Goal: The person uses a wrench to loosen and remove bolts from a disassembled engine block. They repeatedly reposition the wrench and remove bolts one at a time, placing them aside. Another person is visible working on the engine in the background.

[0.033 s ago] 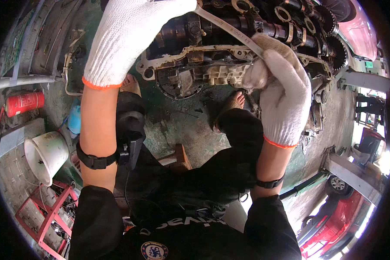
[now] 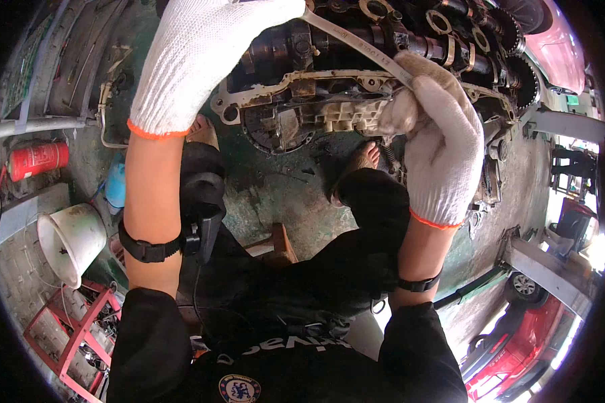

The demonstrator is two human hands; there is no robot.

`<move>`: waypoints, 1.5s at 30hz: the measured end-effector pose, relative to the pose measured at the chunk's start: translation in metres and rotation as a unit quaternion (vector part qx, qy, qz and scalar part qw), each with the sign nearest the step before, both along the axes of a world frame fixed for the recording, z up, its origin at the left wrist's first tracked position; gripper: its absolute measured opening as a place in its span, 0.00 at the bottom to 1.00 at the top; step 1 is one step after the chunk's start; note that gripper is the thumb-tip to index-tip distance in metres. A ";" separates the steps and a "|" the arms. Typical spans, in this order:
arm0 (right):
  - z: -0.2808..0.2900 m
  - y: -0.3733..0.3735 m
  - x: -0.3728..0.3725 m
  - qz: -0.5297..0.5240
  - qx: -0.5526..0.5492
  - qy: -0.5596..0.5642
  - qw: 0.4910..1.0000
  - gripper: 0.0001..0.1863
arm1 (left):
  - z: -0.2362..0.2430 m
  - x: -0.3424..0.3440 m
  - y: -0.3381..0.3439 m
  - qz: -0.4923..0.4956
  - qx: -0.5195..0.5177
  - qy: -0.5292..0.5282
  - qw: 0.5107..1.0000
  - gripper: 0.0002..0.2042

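Wrench (image 2: 363, 50) and right hand (image 2: 444, 131), closed around its end, shifted slightly rightward; whether left hand (image 2: 205, 50) grips, I cannot tell.

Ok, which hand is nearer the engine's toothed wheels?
Right. The right hand, on the wrench, is just left of the toothed wheels; the left hand is much farther left.

Car workshop: exposed engine (image 2: 329, 57), probably a red car (image 2: 517, 357)

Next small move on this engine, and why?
I'd probably ease the left hand aside to check the wrench's seating: its far end is out of sight at that glove, so any fit on the engine can't be confirmed, while the right hand holds the near end.
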State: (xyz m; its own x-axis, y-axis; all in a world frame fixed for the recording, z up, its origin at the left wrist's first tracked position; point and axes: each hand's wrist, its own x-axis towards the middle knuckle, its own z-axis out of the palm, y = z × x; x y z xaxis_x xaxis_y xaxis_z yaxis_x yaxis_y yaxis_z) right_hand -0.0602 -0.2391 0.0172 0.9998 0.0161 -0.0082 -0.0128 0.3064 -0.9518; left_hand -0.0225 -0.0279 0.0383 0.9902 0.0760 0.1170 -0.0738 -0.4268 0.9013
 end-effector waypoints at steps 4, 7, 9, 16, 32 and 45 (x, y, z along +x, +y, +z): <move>-0.001 -0.003 0.003 -0.036 -0.014 -0.016 0.999 0.16 | -0.001 0.001 0.000 0.006 0.007 -0.009 1.000 0.10; 0.003 -0.004 0.002 0.012 -0.085 -0.022 0.996 0.18 | -0.002 0.001 -0.001 -0.001 -0.018 0.001 1.000 0.10; 0.008 -0.002 -0.001 0.059 -0.157 0.035 0.985 0.21 | -0.001 0.002 -0.002 -0.007 -0.026 -0.003 1.000 0.10; 0.001 0.038 -0.018 0.254 -0.075 0.181 0.947 0.16 | 0.001 -0.002 -0.003 -0.009 0.020 -0.023 0.999 0.10; 0.001 0.035 -0.018 0.309 -0.123 0.142 0.933 0.15 | 0.005 -0.004 -0.001 -0.012 0.010 -0.040 0.999 0.11; 0.009 0.020 -0.017 0.142 -0.165 0.123 0.968 0.11 | 0.005 0.001 -0.002 0.002 -0.138 -0.004 0.990 0.11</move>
